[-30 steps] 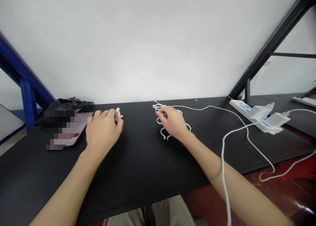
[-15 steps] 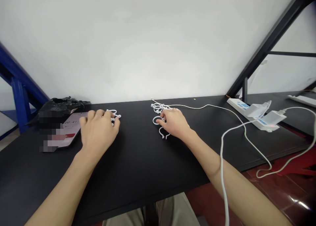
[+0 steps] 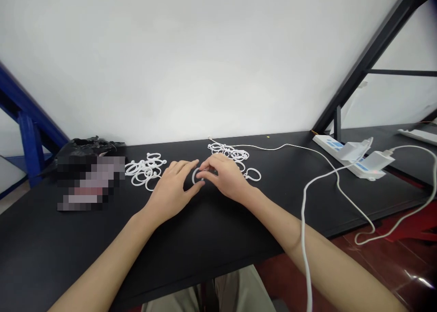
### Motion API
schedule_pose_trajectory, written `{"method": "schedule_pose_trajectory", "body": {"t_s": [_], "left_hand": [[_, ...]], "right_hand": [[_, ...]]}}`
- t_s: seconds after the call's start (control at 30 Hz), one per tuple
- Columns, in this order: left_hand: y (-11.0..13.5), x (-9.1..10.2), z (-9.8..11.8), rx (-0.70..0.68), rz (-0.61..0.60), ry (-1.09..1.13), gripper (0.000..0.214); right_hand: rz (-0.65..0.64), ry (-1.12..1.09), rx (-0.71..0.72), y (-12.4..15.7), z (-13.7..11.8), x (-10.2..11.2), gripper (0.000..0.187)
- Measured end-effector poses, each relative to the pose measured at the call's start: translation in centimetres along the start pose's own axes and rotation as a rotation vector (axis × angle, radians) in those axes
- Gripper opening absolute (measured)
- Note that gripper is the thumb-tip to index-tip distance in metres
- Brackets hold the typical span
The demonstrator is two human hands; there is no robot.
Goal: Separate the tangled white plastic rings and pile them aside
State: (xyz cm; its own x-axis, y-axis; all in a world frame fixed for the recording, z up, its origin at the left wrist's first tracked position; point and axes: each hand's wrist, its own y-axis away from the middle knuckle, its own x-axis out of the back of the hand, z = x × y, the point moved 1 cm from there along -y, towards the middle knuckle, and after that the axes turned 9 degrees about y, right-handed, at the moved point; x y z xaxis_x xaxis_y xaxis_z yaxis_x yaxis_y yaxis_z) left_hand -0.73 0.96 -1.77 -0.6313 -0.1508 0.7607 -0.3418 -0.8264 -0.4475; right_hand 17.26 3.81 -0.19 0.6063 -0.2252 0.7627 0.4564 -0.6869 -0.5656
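A white plastic ring (image 3: pixel 194 177) stands between my hands over the middle of the black table. My right hand (image 3: pixel 227 178) pinches it between thumb and fingertips. From the left, my left hand (image 3: pixel 172 187) reaches round the ring with thumb and fingers apart; whether its thumb touches the ring I cannot tell. Beside my left hand lies a loose pile of white rings (image 3: pixel 138 179). Behind my right hand is a second pile of rings (image 3: pixel 239 154), and a single ring (image 3: pixel 253 174) rests to the right of that hand.
A blurred-out phone (image 3: pixel 90 184) and a crumpled black plastic bag (image 3: pixel 85 146) lie on the left. On the right sits a white power strip (image 3: pixel 332 148) with plugged-in adapters. A white cable (image 3: pixel 305 221) hangs across my right forearm. A white wall rises behind the table.
Both hands have come together at the middle, my left moving right from the left pile and my right moving left with a ring. Both piles show more now.
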Motion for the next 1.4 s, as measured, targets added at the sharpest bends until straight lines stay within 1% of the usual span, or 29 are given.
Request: {"method": "schedule_pose_trajectory", "body": {"t_s": [0.07,0.13,0.3,0.4,0.47,0.5,0.6,0.67,0.77,0.87,0.93,1.0,1.13,1.23,1.3,1.4], "left_hand": [[-0.1,0.2,0.2,-0.005,-0.04,0.035,0.037],[-0.2,0.4,0.4,-0.002,-0.064,0.065,0.033],[-0.1,0.6,0.9,0.023,-0.052,0.093,0.03],[-0.1,0.6,1.0,0.024,-0.022,0.069,0.031],[-0.3,0.8,0.8,0.02,0.032,0.008,0.033],[-0.3,0.9,0.4,0.027,0.069,-0.046,0.035],[-0.4,1.4,-1.1,0.115,0.182,-0.277,0.039],[-0.3,1.9,-2.5,0.203,0.213,-0.402,0.041],[0.2,2.4,-4.3,0.284,0.192,-0.441,0.043],[0.5,2.5,-5.1,0.282,0.2,-0.404,0.045],[0.5,2.3,-4.9,0.247,0.219,-0.379,0.044],[0.3,2.0,-4.4,0.222,0.211,-0.353,0.042],[-0.1,1.5,-3.6,0.21,0.152,-0.29,0.04],[-0.2,1.3,-3.1,0.176,0.131,-0.232,0.036],[-0.2,1.2,-2.8,0.149,0.118,-0.192,0.031],[-0.1,1.0,-2.2,0.111,0.097,-0.14,0.027]], "right_hand": [[-0.002,-0.059,0.018,0.0,-0.4,-0.1,0.007],[-0.005,-0.083,0.016,0.0,-0.5,-0.1,0.01],[0.019,-0.127,-0.042,0.0,-0.4,-0.1,0.014],[0.045,-0.156,-0.085,0.0,-0.6,-0.1,0.011],[0.069,-0.162,-0.104,-0.1,-0.6,0.0,0.009],[0.082,-0.147,-0.121,-0.1,-0.5,0.1,0.012],[0.114,-0.017,-0.208,-0.3,0.2,0.5,0.02],[0.106,0.113,-0.266,-0.4,1.0,0.9,0.023],[0.057,0.327,-0.333,-0.4,2.2,1.5,0.025],[-0.013,0.52,-0.401,-0.2,3.2,2.1,0.033],[-0.054,0.593,-0.434,-0.1,3.7,2.4,0.038],[-0.096,0.619,-0.453,0.0,3.9,2.6,0.038],[-0.197,0.619,-0.45,0.3,4.0,2.3,0.03],[-0.235,0.627,-0.41,0.3,3.6,1.7,0.024],[-0.219,0.634,-0.384,0.3,3.4,1.5,0.021],[-0.119,0.625,-0.381,0.1,3.2,1.4,0.02]]}}
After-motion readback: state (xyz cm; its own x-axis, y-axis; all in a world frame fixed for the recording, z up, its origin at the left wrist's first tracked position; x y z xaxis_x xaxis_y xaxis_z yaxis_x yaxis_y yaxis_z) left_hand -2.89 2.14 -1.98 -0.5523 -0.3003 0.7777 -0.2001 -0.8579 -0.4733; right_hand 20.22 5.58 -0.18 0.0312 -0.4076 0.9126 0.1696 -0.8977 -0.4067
